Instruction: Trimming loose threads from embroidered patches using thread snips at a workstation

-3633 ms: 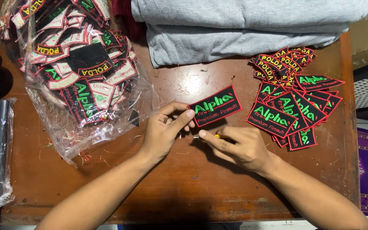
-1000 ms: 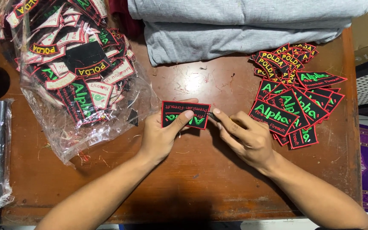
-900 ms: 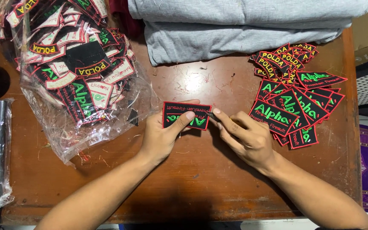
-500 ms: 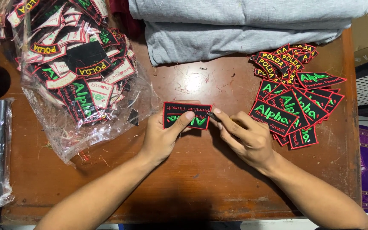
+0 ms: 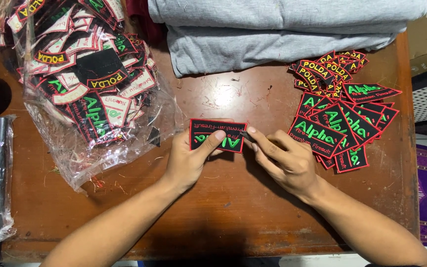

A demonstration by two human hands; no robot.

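Left hand: the left hand sat at the centre of the frame, thumb laid on top of a black embroidered patch with a red border and green lettering, pinning it by its lower edge.
Right hand: the right hand lay just right of the patch, fingers drawn in narrow around a small dark tool whose tip met the patch's right edge; what kind of tool it was I cannot tell.
Patch: flat on the wooden desk, turned upside down to the camera, at mid-frame.
Sorted pile: a fanned pile of patches lay at right of the frame, near the right hand.
Bag: a clear plastic bag of patches filled the upper left.
Cloth: folded grey fabric was stacked along the top edge.
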